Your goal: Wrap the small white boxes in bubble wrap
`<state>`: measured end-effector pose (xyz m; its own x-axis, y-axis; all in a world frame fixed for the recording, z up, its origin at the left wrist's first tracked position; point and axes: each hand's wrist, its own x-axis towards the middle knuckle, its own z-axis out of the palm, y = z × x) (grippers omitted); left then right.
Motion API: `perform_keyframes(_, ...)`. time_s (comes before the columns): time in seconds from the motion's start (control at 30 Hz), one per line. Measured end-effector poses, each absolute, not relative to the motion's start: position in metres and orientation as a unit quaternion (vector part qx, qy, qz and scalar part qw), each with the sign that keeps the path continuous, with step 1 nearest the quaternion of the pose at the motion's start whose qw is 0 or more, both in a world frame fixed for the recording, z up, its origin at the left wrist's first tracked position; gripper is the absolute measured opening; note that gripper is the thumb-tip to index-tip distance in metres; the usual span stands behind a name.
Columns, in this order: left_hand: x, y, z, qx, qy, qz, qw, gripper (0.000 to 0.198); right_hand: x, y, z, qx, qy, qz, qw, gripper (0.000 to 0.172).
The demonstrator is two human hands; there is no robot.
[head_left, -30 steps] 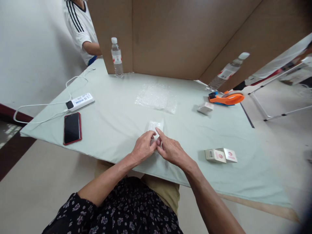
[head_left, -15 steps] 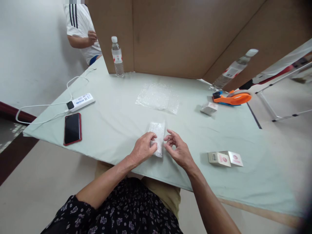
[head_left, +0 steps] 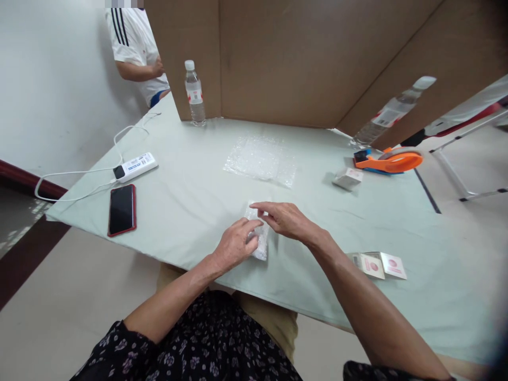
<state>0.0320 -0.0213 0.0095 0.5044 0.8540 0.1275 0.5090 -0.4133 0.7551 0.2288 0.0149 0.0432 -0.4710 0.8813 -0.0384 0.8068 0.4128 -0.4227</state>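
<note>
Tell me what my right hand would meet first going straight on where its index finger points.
Past the bubble-wrapped packet under it, the right hand would probably meet the red-cased smartphone; the hand's height is unclear, so it might pass over.

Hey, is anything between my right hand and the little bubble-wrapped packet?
Nothing visible stands between your right hand and the bubble-wrapped packet. Your right hand is over its far end; I can't tell whether it touches. Your left hand covers part of its middle.
</note>
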Motion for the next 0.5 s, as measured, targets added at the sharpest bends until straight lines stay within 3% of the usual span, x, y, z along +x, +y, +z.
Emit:
perform_keyframes(0.2,0.031,-0.019,0.009,0.820,0.426,0.218,0.314,0.027,0.220,0.028,0.036,-0.468,-0.854,0.208,0.090,0.046)
perform_keyframes(0.4,0.032,-0.020,0.006,0.811,0.421,0.247,0.323,0.027,0.235,0.004,0.022,-0.562,-0.723,0.231,0.330,0.035)
perform_keyframes(0.5,0.032,-0.021,0.005,0.808,0.422,0.254,0.324,0.028,0.245,-0.006,0.012,-0.660,-0.588,0.316,0.344,0.036)
